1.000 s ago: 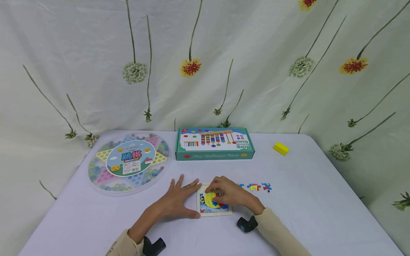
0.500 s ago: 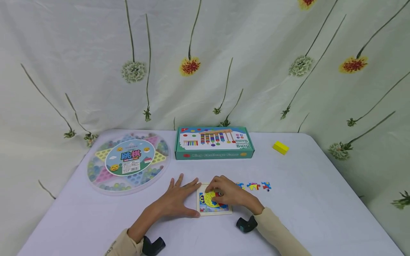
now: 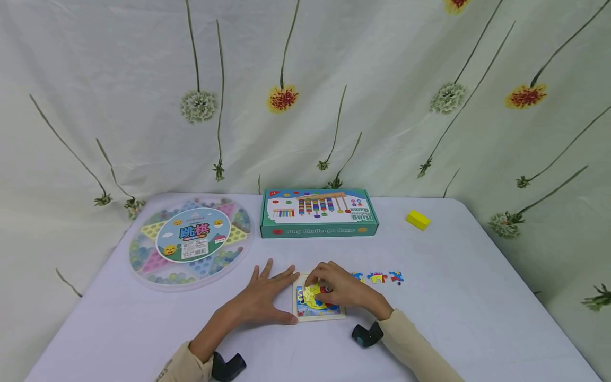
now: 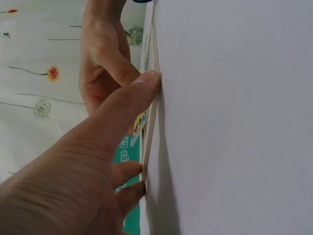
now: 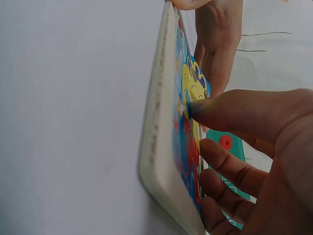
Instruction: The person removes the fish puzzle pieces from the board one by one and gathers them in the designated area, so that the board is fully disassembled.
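While the right hand (image 3: 346, 291) fingers (image 5: 220, 110) pinch a yellow piece (image 3: 312, 293) into the puzzle tray (image 3: 319, 315), left hand (image 3: 267, 300) fingers, spread, brace its nine-o'clock edge; seating appears underway, loose pieces (image 3: 377, 277) at two o'clock.

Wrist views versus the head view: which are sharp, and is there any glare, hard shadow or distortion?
Head view: even, soft light, no glare, the puzzle tray sharp. Left wrist view: rotated sideways; the left hand fills the frame, soft-focused, with a faint shadow beside the tray edge. Right wrist view: also sideways; the right hand is blurred, the tray picture readable.
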